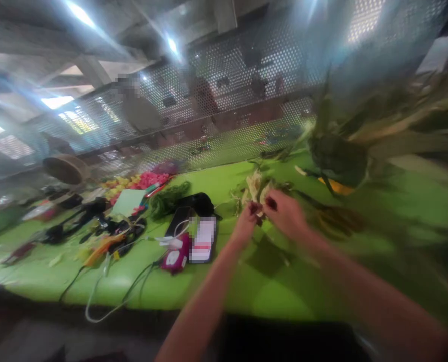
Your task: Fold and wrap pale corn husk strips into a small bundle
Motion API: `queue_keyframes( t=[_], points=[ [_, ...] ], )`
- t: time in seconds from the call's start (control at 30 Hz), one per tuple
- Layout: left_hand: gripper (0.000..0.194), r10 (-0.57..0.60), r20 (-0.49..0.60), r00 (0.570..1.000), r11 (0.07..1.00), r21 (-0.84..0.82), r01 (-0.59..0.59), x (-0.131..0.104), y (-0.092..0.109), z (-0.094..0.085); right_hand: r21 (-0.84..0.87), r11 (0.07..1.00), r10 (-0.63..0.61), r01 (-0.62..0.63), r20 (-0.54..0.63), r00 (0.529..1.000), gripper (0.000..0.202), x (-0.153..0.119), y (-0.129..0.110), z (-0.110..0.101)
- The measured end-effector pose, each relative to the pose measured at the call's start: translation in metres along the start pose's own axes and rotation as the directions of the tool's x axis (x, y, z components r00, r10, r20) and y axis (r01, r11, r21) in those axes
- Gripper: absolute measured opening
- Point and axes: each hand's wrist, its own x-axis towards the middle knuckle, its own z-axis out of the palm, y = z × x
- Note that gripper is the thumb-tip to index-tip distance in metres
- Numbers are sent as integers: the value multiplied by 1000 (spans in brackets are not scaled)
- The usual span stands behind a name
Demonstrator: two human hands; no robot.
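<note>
Two bare hands work close together, just right of the phone (205, 237), which we take as our landmark. Left hand (247, 218) lies nearer the phone, right hand (287, 213) farther right. We note the fingers of both curled in, pinching a pale, dry, husk-like bundle (253, 185) near its lower end; which strand each pair holds, we cannot tell. The bundle stands up beyond the fingers, to the right of the phone and farther back, over the green tabletop (284, 296).

Touching or just left of the phone: a magenta device (177, 255). Just behind the phone, a black pouch (198, 203); behind and left of it, a green leafy bunch (169, 199). Farther left of the phone we log a pale green card (128, 202) and an orange tool (104, 250). Well right of the phone, a large dark green bundle (337, 156), blurred.
</note>
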Motion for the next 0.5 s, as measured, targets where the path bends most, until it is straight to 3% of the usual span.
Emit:
queue_keyframes(
  t=[0.23, 0.5],
  points=[
    [24, -59, -51, 997, 997, -44, 56, 0, 4, -3, 24, 998, -51, 50, 46, 998, 6, 3, 0, 1],
    [25, -76, -34, 997, 997, -18, 75, 1, -2, 0, -50, 997, 68, -63, 116, 991, 15, 3, 5, 3]
  ],
)
